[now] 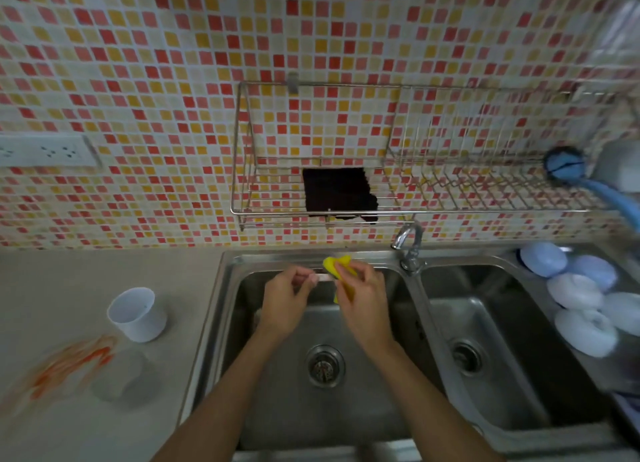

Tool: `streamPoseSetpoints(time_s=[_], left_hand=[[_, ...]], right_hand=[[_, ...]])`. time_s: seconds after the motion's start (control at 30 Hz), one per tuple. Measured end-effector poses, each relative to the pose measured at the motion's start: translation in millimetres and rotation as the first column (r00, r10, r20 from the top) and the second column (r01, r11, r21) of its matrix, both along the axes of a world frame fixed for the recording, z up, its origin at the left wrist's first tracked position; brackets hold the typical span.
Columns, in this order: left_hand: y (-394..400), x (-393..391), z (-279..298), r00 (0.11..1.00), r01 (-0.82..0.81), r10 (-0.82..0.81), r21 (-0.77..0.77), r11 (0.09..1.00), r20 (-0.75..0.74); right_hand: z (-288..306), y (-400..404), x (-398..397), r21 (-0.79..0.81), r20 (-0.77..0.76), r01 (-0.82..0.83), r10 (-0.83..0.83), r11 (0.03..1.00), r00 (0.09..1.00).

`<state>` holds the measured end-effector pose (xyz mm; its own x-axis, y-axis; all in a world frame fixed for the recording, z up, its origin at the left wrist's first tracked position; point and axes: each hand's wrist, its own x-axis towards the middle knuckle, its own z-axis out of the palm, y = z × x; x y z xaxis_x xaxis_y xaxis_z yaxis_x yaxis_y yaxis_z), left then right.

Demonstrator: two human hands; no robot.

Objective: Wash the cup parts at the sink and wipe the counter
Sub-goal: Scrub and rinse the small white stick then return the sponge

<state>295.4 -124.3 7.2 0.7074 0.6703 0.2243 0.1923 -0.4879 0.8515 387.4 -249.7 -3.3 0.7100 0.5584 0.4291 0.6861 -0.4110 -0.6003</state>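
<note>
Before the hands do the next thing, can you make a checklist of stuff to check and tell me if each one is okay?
1. Sponge held in the right hand: ok.
2. Small part pinched by the left hand: ok, though too blurred to name.
3. Both hands over the left sink basin, so drips fall inside: ok.
4. Water running from the tap: cannot tell, no stream shows.
5. White cup on the counter washed: cannot tell, it stands upright outside the sink.
6. Counter wiped: not ok, an orange smear lies in front of the cup.

Left hand [285, 300] and right hand [363, 302] close together, fingers curled, both forearms outstretched.
</note>
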Motion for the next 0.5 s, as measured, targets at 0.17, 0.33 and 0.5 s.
streamPoseSetpoints(time_s=[0.17, 0.33, 0.5], left_hand=[[-11.5, 15.1, -4.3, 1.000, -0.014, 0.015, 0.025, 1.000, -0.017], [-17.1, 24.4, -11.0, 0.997, -0.059, 0.061, 0.036, 0.998, -0.049], [-29.9, 32.2, -18.6, 0.993, -0.105, 0.105, 0.009, 0.994, -0.055]], right_hand=[[-4.0, -7.9, 22.3, -0.048, -0.027, -0.001, 0.000, 0.999, 1.000], [-6.6, -18.7, 13.1, -0.052, -0.036, -0.077, 0.076, 0.996, 0.996], [-19.3, -25.0, 32.6, -0.014, -0.074, -0.030, 0.029, 0.999, 0.997]])
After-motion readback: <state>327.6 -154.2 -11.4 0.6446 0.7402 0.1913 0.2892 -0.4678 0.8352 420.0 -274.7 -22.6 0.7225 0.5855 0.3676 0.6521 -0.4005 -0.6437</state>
